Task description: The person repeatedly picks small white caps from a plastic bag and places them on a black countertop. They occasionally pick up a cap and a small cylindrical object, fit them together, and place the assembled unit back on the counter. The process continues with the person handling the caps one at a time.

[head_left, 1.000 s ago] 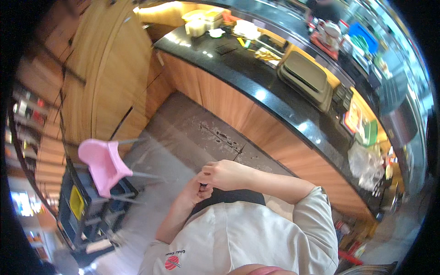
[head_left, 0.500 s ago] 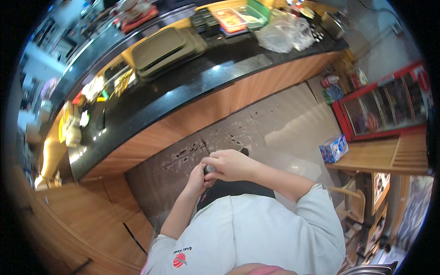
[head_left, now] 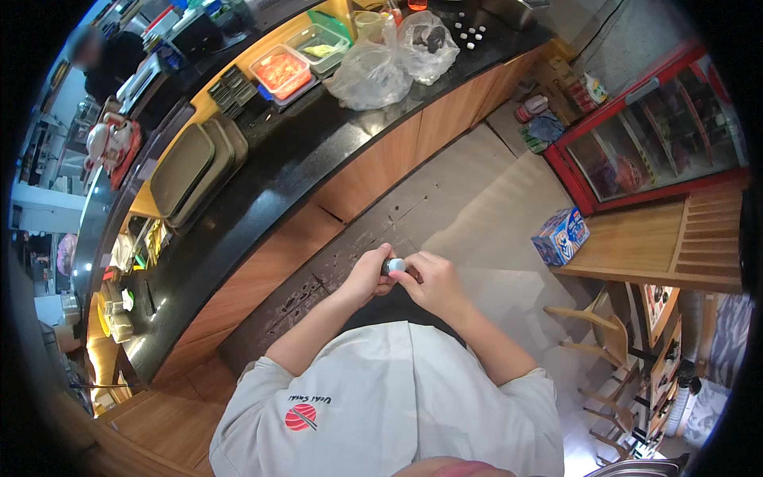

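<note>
I hold a small dark thing with a pale blue end (head_left: 394, 265) in front of my belly, over the grey floor (head_left: 485, 207). My left hand (head_left: 367, 274) is curled around its dark part, fingers pressed on it. My right hand (head_left: 433, 282) pinches the pale blue end with its fingertips (head_left: 410, 275). Both hands touch each other there. I cannot tell what the small thing is, because my fingers hide most of it.

In front of me runs a long black counter (head_left: 278, 171) with brown wood sides. On it lie some flat grey-green trays (head_left: 191, 167), stacked side by side. Farther along sits a clear box with red food (head_left: 280, 71), and next to it a clear box with a green rim (head_left: 320, 41). Two see-through plastic bags (head_left: 389, 63) stand near those boxes.

To my right is a red cabinet with glass doors (head_left: 652, 135). Near it, a small blue box (head_left: 560, 236) sits on the edge of a wooden shelf (head_left: 675, 254).
</note>
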The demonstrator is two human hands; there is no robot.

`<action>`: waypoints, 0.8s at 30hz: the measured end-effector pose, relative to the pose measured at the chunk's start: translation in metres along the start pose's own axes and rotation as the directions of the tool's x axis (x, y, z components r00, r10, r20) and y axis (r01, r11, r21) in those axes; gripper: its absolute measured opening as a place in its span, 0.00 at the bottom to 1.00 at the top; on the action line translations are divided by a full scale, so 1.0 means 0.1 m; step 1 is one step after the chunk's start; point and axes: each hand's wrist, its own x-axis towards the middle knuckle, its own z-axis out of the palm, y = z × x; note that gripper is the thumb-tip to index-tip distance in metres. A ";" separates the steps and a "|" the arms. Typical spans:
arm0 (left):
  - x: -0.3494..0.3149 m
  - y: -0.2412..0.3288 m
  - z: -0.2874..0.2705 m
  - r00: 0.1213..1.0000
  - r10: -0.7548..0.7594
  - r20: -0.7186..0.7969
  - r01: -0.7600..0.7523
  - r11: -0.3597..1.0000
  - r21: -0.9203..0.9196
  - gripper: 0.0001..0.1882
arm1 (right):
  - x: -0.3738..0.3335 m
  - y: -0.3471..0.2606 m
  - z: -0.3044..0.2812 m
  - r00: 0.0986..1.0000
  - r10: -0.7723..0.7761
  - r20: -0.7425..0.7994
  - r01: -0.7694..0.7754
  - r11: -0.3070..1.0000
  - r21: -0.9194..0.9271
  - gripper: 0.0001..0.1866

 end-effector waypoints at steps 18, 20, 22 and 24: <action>3.15 2.34 0.77 0.722 0.667 0.183 -0.610 0.490 0.623 0.26 | 2.87 1.94 -1.28 0.964 0.137 -0.230 -0.107 0.985 0.139 0.14; 3.22 2.77 0.98 0.653 0.700 0.289 -0.649 0.320 0.690 0.25 | 3.13 2.11 -1.43 0.957 0.152 -0.247 -0.109 0.978 0.178 0.14; 3.48 3.02 1.06 0.727 0.642 0.245 -0.588 0.397 0.705 0.21 | 3.43 2.35 -1.57 0.959 0.166 -0.231 -0.104 0.960 0.259 0.15; 3.75 3.24 1.12 0.766 0.596 0.241 -0.553 0.419 0.720 0.19 | 3.73 2.61 -1.75 0.971 0.151 -0.184 -0.095 0.955 0.282 0.15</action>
